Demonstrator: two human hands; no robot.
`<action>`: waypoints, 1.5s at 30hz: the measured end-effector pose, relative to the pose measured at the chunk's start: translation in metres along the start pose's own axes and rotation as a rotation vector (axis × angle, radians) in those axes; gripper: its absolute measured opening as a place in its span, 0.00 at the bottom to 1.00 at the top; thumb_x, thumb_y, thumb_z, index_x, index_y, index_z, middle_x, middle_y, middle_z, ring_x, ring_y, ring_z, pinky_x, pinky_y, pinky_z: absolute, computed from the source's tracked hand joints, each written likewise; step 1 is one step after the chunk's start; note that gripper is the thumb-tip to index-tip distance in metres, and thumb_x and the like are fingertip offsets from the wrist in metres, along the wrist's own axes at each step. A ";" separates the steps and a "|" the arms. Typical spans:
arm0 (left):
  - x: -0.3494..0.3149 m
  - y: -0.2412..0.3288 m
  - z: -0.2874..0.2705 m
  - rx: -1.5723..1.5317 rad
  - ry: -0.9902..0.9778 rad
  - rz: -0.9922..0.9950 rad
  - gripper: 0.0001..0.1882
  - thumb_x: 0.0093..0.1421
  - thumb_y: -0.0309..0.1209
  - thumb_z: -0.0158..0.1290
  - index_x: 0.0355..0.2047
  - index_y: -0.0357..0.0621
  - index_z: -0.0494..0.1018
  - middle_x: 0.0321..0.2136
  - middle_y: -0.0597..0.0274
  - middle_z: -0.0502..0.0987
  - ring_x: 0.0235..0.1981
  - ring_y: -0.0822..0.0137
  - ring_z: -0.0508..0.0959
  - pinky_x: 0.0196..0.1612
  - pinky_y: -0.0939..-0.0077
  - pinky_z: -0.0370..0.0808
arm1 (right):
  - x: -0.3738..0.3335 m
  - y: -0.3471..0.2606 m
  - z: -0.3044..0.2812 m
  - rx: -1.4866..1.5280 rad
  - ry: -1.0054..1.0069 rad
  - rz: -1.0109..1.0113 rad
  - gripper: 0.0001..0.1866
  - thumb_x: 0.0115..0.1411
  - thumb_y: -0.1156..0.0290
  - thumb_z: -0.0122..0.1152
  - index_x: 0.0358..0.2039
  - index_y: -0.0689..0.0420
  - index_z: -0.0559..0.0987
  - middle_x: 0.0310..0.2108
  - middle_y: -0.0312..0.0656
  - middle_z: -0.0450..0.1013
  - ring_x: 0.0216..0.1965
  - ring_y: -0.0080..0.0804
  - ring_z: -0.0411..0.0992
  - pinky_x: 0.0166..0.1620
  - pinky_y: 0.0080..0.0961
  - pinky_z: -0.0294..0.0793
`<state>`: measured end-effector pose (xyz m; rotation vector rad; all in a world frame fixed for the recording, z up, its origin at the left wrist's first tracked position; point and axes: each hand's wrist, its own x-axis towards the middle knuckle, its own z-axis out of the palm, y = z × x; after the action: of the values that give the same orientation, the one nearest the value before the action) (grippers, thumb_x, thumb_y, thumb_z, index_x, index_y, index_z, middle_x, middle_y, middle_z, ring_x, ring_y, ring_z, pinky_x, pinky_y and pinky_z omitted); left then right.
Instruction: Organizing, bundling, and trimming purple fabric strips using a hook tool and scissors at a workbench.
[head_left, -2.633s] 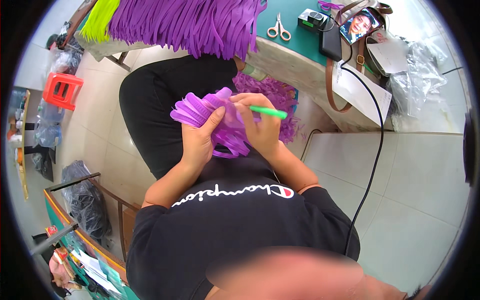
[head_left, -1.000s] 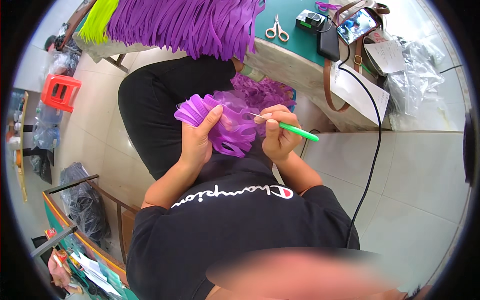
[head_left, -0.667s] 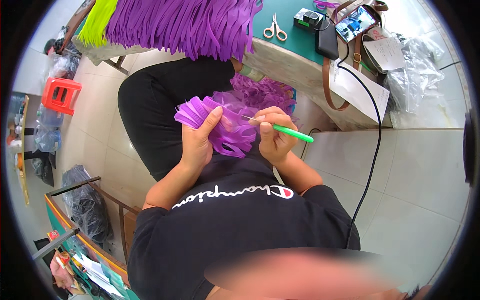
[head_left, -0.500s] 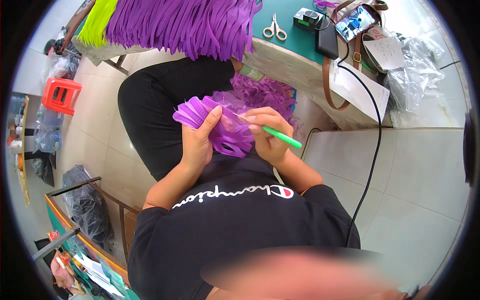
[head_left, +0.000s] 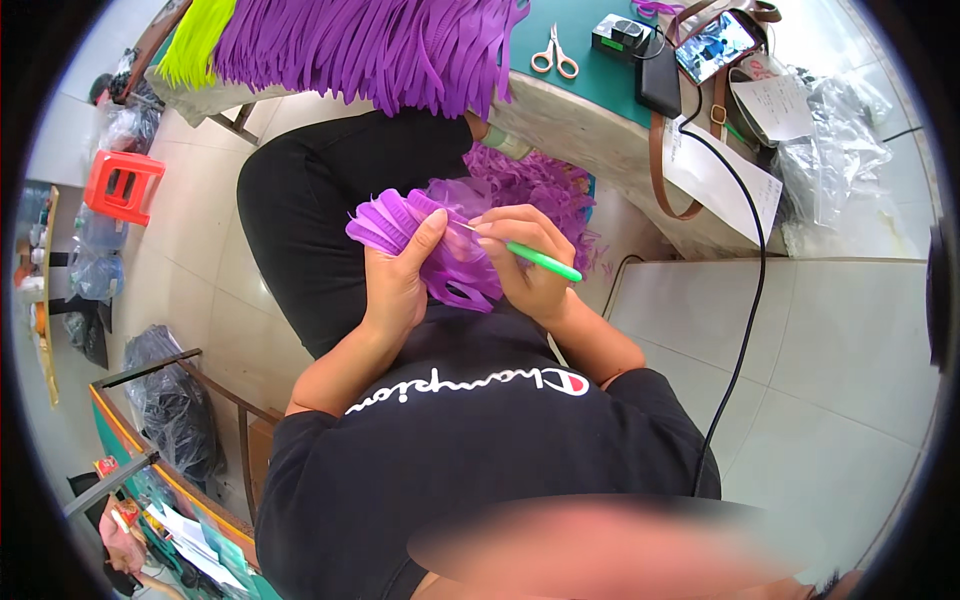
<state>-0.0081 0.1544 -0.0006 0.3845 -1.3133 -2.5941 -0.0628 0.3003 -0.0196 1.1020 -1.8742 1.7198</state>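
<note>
Craft workshop; cutting mat [head_left: 585, 75], scissors [head_left: 553, 52].

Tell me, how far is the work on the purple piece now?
Done: a ruffled purple piece is already formed. In hand: the left hand grips it, and the right hand works a green-handled hook into it. Left: many purple strips hang unused from the table.

A green-topped surface [head_left: 575, 45] is carrying a pair of scissors [head_left: 553, 53]. Right of the scissors, a small black box [head_left: 621, 33], a dark flat device [head_left: 657, 82] and a phone [head_left: 716, 45] are lying. Left of the scissors, purple strips [head_left: 370, 45] are hanging over the edge.
</note>
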 end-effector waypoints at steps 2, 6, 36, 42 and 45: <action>0.001 -0.002 -0.003 0.003 -0.023 -0.002 0.03 0.60 0.24 0.55 0.33 0.39 0.72 0.28 0.63 0.77 0.28 0.73 0.78 0.35 0.79 0.75 | 0.001 0.001 0.000 0.003 0.001 0.003 0.08 0.54 0.83 0.61 0.35 0.62 0.75 0.32 0.49 0.76 0.32 0.36 0.76 0.35 0.25 0.75; 0.002 -0.003 -0.002 -0.020 0.064 0.005 0.04 0.59 0.24 0.56 0.34 0.41 0.72 0.29 0.64 0.77 0.29 0.73 0.78 0.35 0.79 0.75 | 0.003 -0.003 0.000 -0.021 0.004 0.011 0.05 0.56 0.80 0.60 0.33 0.63 0.74 0.32 0.50 0.75 0.32 0.36 0.76 0.36 0.26 0.76; 0.011 -0.004 -0.009 0.091 0.068 0.080 0.04 0.58 0.25 0.57 0.32 0.40 0.72 0.27 0.66 0.77 0.27 0.76 0.77 0.33 0.81 0.74 | 0.020 -0.012 -0.026 0.100 -0.156 0.412 0.04 0.61 0.75 0.57 0.32 0.63 0.76 0.28 0.40 0.74 0.31 0.25 0.71 0.35 0.21 0.70; 0.004 -0.005 -0.004 0.134 -0.094 0.021 0.22 0.58 0.24 0.58 0.52 0.36 0.68 0.38 0.62 0.76 0.38 0.75 0.76 0.44 0.81 0.72 | 0.018 -0.002 -0.009 0.144 -0.265 0.531 0.13 0.56 0.83 0.57 0.24 0.57 0.62 0.28 0.39 0.71 0.31 0.22 0.68 0.36 0.19 0.68; 0.008 -0.001 -0.006 0.332 -0.195 0.149 0.42 0.56 0.20 0.58 0.67 0.40 0.48 0.47 0.59 0.72 0.46 0.72 0.74 0.51 0.77 0.70 | 0.019 -0.001 -0.009 0.447 -0.133 0.516 0.16 0.54 0.86 0.57 0.23 0.54 0.60 0.25 0.37 0.68 0.28 0.21 0.64 0.32 0.18 0.64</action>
<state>-0.0141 0.1482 -0.0059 0.0793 -1.7729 -2.3398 -0.0761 0.3035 -0.0041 0.9453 -2.0371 2.5037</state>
